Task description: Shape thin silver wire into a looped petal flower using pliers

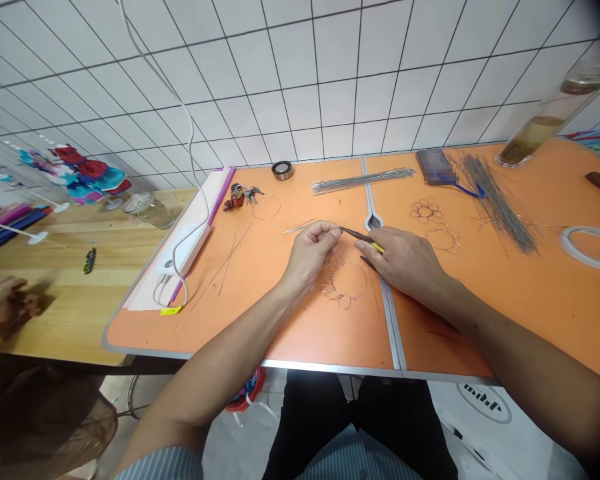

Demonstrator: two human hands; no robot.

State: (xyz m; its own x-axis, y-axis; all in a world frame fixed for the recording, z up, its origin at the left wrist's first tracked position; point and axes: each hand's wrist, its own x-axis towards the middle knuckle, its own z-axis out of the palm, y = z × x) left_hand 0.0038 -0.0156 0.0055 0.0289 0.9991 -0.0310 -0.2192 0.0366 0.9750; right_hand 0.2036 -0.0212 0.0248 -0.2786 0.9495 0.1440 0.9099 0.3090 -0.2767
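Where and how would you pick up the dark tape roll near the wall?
The tape roll is probably best pinched across its outer rim, from above and the near side: it lies flat and round, with the tiled wall close behind.

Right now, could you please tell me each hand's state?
Left hand: closed in a pinch by the tip of the pliers; anything held is too fine to tell.
Right hand: closed around the pliers.
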